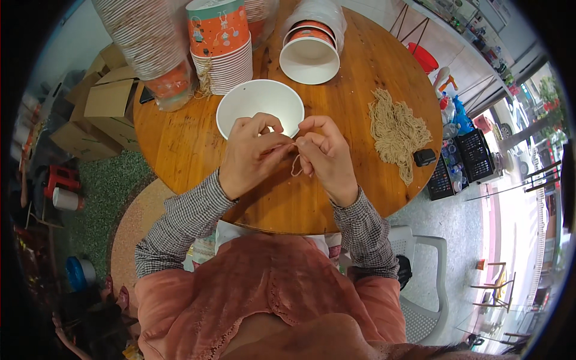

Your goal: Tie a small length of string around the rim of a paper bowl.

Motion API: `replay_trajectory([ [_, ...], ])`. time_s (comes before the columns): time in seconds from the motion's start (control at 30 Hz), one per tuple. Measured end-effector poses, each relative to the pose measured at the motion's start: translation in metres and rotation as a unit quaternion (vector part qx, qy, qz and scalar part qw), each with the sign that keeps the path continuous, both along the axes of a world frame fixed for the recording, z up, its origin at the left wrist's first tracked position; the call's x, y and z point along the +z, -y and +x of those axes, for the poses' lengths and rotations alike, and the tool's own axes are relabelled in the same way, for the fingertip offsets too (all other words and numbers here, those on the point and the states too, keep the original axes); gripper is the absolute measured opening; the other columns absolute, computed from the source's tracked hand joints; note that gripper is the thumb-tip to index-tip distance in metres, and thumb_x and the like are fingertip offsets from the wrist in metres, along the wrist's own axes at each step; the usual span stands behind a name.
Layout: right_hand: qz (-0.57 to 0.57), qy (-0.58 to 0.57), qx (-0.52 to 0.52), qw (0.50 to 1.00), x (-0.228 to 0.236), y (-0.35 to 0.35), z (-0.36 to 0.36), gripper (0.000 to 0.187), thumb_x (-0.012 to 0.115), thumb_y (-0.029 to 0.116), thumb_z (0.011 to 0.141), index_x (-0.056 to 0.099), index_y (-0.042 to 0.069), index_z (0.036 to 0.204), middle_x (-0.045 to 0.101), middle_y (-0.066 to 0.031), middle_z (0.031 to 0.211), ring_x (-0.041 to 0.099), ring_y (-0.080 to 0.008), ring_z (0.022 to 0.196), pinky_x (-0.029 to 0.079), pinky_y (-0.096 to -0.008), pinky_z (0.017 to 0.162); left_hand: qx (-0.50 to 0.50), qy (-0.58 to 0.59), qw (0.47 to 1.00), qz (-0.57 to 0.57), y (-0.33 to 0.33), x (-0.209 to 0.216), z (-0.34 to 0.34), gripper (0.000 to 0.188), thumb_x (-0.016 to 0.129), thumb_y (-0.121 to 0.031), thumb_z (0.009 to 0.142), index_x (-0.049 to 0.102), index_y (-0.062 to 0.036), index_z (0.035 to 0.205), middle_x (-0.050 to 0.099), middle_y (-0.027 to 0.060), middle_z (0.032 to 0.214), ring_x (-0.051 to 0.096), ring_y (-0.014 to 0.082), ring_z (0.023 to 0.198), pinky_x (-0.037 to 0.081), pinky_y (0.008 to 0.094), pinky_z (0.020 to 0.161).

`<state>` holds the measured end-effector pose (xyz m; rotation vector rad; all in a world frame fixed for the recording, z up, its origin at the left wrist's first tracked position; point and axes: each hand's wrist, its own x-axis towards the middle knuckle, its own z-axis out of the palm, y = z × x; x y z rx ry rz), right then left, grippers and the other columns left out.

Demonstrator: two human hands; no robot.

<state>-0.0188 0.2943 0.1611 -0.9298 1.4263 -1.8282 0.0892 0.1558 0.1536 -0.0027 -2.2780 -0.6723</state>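
Note:
My left hand [253, 155] and my right hand [327, 157] meet over the near half of the round wooden table. Both have their fingertips pinched on a thin beige string [294, 167], part of which hangs in a small loop between them. Just beyond the hands stands a white paper bucket [258, 99], its hollow facing up and its near rim partly hidden by my left hand. A loose heap of similar beige string [397, 132] lies to the right on the table.
Behind the bucket rises a stack of orange paper buckets [221, 63]. A plastic-wrapped stack [135, 45] stands left of it; another wrapped stack [309, 60] lies on its side. A small black case [425, 158] sits by the table's right edge [414, 191]. Cardboard boxes [108, 102] are at left.

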Motion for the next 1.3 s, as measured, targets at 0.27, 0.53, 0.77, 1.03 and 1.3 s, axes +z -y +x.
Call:
replay_trajectory([
  [0.27, -0.126, 0.215, -0.015, 0.968, 0.032, -0.038, -0.017, 0.018, 0.048, 0.001, 0.089, 0.049, 0.006, 0.106, 0.037, 0.003, 0.062, 0.032, -0.0058, 0.048, 0.026, -0.0219, 0.045, 0.115, -0.027, 0.992, -0.048, -0.005, -0.034, 0.017, 0.007, 0.07, -0.012, 0.077, 0.066, -0.0097, 0.083, 0.061, 0.0, 0.084, 0.059, 0.0182, 0.079, 0.039, 0.0382, 0.088],
  [0.53, -0.219, 0.326, 0.159, 0.906, 0.037, -0.073, -0.018, 0.018, 0.044, 0.002, 0.091, 0.049, 0.002, 0.109, 0.039, -0.001, 0.062, 0.031, -0.0082, 0.042, 0.029, -0.0232, 0.037, -0.021, 0.052, 0.991, -0.119, 0.015, -0.022, 0.039, 0.004, 0.067, -0.01, 0.078, 0.066, -0.0101, 0.082, 0.061, 0.0008, 0.08, 0.06, 0.0177, 0.08, 0.036, 0.0469, 0.095],
  [0.77, -0.35, 0.296, 0.241, 0.855, 0.033, -0.08, -0.023, 0.021, 0.045, 0.008, 0.095, 0.044, 0.006, 0.116, 0.056, -0.0133, 0.078, 0.047, -0.0135, 0.042, 0.039, -0.0263, 0.037, -0.037, 0.096, 0.974, -0.204, 0.057, 0.002, 0.066, 0.015, 0.067, -0.007, 0.068, 0.066, -0.0102, 0.083, 0.06, 0.0032, 0.086, 0.059, 0.0183, 0.086, 0.032, 0.0497, 0.102],
  [1.03, -0.227, 0.283, 0.187, 0.913, 0.016, -0.045, 0.024, 0.012, 0.047, 0.007, 0.095, 0.048, 0.003, 0.106, 0.056, -0.0156, 0.089, 0.053, -0.0193, 0.051, 0.046, -0.0269, 0.044, -0.114, -0.01, 0.981, 0.156, -0.042, 0.002, 0.055, 0.031, 0.067, -0.011, 0.081, 0.062, 0.003, 0.109, 0.065, 0.0156, 0.103, 0.061, 0.0284, 0.101, 0.047, 0.0376, 0.089],
  [1.3, -0.205, 0.339, 0.06, 0.916, -0.014, -0.058, 0.011, 0.011, 0.047, 0.008, 0.097, 0.051, 0.003, 0.106, 0.059, -0.0093, 0.09, 0.055, -0.0138, 0.058, 0.048, -0.0246, 0.051, -0.216, 0.133, 0.793, 0.554, -0.046, -0.041, 0.046, 0.021, 0.052, -0.013, 0.097, 0.061, 0.0045, 0.101, 0.061, 0.0006, 0.08, 0.057, 0.0049, 0.075, 0.047, 0.0202, 0.068],
])
